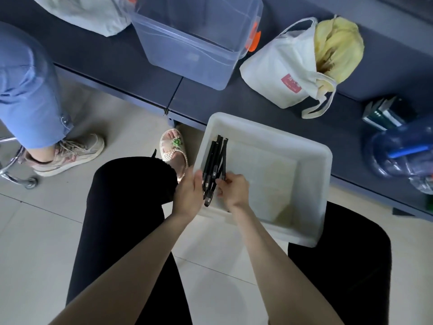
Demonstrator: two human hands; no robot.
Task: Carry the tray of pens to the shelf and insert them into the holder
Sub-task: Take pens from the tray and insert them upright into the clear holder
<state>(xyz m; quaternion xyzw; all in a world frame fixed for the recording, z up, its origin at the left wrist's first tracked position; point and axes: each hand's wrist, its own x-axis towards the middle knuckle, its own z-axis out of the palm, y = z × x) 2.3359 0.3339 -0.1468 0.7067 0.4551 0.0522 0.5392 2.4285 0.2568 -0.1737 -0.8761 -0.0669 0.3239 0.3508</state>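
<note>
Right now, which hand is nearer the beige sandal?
Left. The left hand holds pens at the tray edge beside the beige sandal; the right hand is farther right, over the tray.

- Pale tiled floor with thin dark grout lines, dully lit.
- A long dark blue-grey surface runs slantwise across the top of the view, with a seam between two sections.
- On it stands a clear plastic storage bin with orange latches.
- Right of the bin, a white cloth tote bag holds crumpled yellow cloth.
- Further right lie a stack of books and a blue water jug on its side.
- At the left, a second person's blue trouser leg and beige sneaker, beside a chrome chair base with a caster.
</note>
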